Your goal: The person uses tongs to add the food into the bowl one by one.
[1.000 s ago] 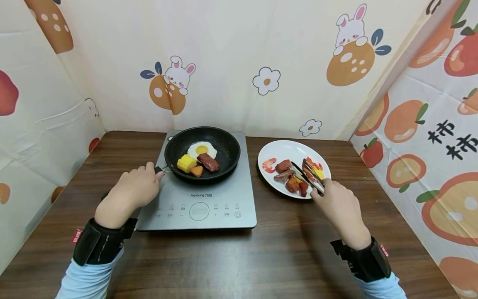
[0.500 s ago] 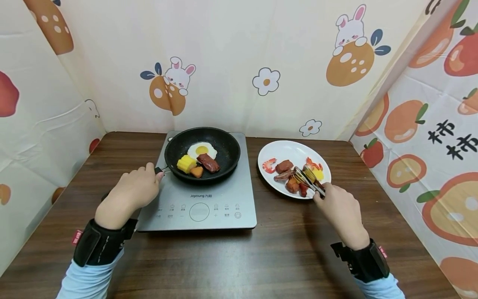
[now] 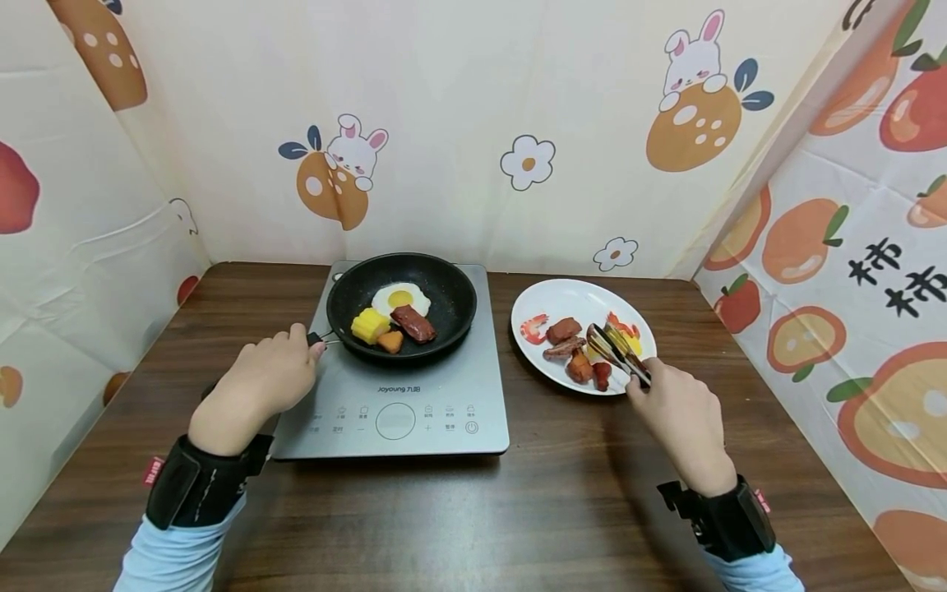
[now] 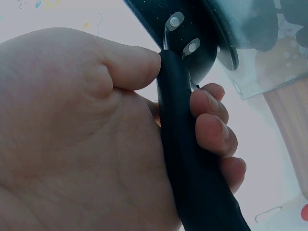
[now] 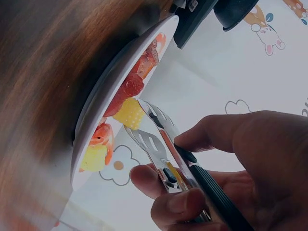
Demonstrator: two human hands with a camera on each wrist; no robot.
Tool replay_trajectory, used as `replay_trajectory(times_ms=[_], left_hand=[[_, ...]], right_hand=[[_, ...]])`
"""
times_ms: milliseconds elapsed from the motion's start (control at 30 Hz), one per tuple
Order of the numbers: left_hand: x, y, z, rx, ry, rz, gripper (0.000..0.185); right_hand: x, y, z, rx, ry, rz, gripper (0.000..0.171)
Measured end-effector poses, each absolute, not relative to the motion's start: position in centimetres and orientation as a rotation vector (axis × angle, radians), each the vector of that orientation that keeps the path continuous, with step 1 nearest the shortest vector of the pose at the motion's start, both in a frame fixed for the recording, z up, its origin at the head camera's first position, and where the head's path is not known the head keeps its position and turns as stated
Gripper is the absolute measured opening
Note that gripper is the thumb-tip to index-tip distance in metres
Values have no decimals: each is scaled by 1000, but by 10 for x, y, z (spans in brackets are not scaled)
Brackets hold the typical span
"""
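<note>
A black frying pan (image 3: 444, 289) sits on a grey induction cooker (image 3: 414, 407). It holds a fried egg (image 3: 400, 296), a corn piece (image 3: 367, 324), a dark sausage slice (image 3: 413, 322) and an orange chunk (image 3: 389, 339). My left hand (image 3: 261, 380) grips the pan handle (image 4: 190, 163). My right hand (image 3: 676, 415) holds metal tongs (image 3: 617, 352) over the white plate (image 3: 570, 293). The tong tips (image 5: 147, 125) hang just above a yellow food piece (image 5: 129, 114). The plate carries shrimp (image 3: 532, 326), brown meat pieces (image 3: 562, 330) and red chunks (image 3: 602, 374).
The dark wooden table (image 3: 473, 510) is fenced by printed cloth walls at the back (image 3: 473, 123), left (image 3: 74, 238) and right (image 3: 851, 288). Bare wood lies in front of the cooker and plate.
The right hand drew the tongs slightly right and closed them more, with the tips now over the plate's right side. The left hand and pan stayed still.
</note>
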State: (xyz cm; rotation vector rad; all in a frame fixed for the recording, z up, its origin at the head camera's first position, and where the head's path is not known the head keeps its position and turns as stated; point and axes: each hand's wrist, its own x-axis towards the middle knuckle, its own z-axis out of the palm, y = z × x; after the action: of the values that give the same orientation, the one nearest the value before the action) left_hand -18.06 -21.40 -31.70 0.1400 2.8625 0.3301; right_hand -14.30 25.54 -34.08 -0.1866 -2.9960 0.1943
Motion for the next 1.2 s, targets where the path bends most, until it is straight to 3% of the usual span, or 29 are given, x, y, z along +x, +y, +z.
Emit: replay_trajectory(times_ms=[1200], left_hand=[[-182, -215, -317, 139, 2862, 327, 45]], right_hand=[[-155, 233, -317, -57, -2921, 225, 37]])
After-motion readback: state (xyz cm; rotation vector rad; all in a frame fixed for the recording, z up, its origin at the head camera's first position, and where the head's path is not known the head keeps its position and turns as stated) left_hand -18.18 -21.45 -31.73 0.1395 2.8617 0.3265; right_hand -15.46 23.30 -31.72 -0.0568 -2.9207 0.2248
